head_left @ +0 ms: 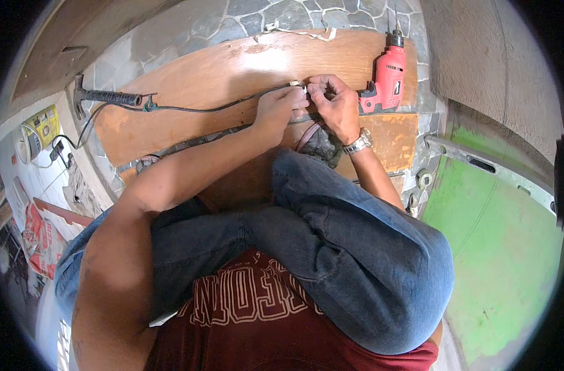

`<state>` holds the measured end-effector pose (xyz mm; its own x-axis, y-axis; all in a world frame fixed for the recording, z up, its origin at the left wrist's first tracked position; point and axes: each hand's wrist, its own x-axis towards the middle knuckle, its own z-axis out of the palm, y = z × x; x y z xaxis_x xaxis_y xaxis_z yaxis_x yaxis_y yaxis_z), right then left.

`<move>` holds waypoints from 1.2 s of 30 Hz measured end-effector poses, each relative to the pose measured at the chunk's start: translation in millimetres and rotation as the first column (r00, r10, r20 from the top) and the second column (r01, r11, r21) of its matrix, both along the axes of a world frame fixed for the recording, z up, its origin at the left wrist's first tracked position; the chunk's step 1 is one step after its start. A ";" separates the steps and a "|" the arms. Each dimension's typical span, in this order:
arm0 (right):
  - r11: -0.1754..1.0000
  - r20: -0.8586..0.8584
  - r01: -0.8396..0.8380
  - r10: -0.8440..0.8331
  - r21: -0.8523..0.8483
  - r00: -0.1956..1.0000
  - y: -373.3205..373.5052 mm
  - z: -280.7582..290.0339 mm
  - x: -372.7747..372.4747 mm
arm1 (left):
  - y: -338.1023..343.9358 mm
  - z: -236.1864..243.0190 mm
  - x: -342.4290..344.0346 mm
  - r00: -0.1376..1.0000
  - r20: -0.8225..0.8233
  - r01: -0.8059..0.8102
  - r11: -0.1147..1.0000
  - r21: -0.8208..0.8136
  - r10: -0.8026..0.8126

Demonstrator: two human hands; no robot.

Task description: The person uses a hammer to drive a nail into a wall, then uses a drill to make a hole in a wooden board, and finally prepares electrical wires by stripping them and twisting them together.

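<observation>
Over the wooden board (pixel 189 77), my two hands meet fingertip to fingertip. In my left hand (pixel 277 110) the fingers are pinched around the end of a black cable (pixel 201 110), which runs in from the left across the board. A small pale piece (pixel 295 83) shows at the tip of that hand. Close on its right, my right hand (pixel 337 106) is closed in a pinch. What sits between its thumb and finger is too small to make out. A red power drill (pixel 390 77) with a long bit lies just right of this hand.
A hammer (pixel 112 97) lies at the board's left end, near the cable. A pale twisted strip (pixel 300 31) rests at the far edge. On the right, a metal spirit level (pixel 489 166) lies by a green panel (pixel 486 247). A yellow-labelled container (pixel 42 130) stands far left.
</observation>
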<state>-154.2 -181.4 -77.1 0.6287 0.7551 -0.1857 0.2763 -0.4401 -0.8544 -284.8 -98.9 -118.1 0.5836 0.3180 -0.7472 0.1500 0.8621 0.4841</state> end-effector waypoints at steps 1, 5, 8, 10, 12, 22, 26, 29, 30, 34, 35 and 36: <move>1.000 -0.001 -0.005 0.005 0.002 1.000 2.6 3.1 1.0 | -1.8 -0.4 1.8 1.000 -0.017 -0.013 0.998 0.057 0.014; 0.984 0.135 -0.076 0.098 -0.163 0.986 12.8 10.6 -0.2 | -7.5 -0.1 7.4 0.992 -0.052 -0.105 0.985 0.136 0.113; 0.966 0.240 -0.100 0.158 -0.237 0.958 17.0 14.5 -4.2 | -12.0 4.6 4.7 0.995 -0.023 -0.085 0.971 0.226 0.092; 0.955 0.301 -0.098 0.184 -0.279 0.936 20.1 17.7 -4.5 | -15.7 5.3 6.6 0.997 -0.039 -0.056 0.954 0.295 0.071; 0.946 0.347 -0.152 0.250 -0.286 0.904 23.3 21.0 -2.4 | -16.8 2.3 5.6 0.997 -0.057 -0.024 0.933 0.359 0.048; 0.992 -0.511 -0.092 0.035 -0.085 0.859 2.9 -23.1 42.1 | -7.4 -3.1 3.7 0.989 0.131 0.040 0.977 0.209 -0.069; 0.981 -0.560 -0.179 0.105 -0.079 0.822 -7.4 -12.5 41.7 | -4.5 -10.0 4.1 0.979 0.190 0.057 0.994 0.092 -0.074; 0.964 -0.480 -0.249 0.177 -0.090 0.859 -12.5 -7.0 35.1 | 1.3 -16.9 4.3 0.954 0.285 0.071 0.995 0.073 -0.089; 0.966 -0.454 -0.235 0.164 -0.104 0.876 -14.5 -8.6 31.6 | 3.5 -18.7 3.7 0.959 0.243 0.122 0.987 0.100 -0.144; 0.983 -0.301 -0.130 0.086 -0.129 0.950 -13.6 -4.5 19.9 | 5.9 -5.6 6.9 0.973 0.095 0.195 0.970 0.142 -0.209; 0.985 -0.229 -0.105 0.070 -0.141 0.971 -12.3 -3.2 19.3 | 3.1 -5.8 4.6 0.990 0.117 0.080 0.996 0.026 -0.082; 0.985 -0.229 -0.104 0.070 -0.138 0.971 -11.4 -4.2 20.3 | 0.3 -5.9 1.8 0.991 0.124 -0.036 0.995 -0.091 0.047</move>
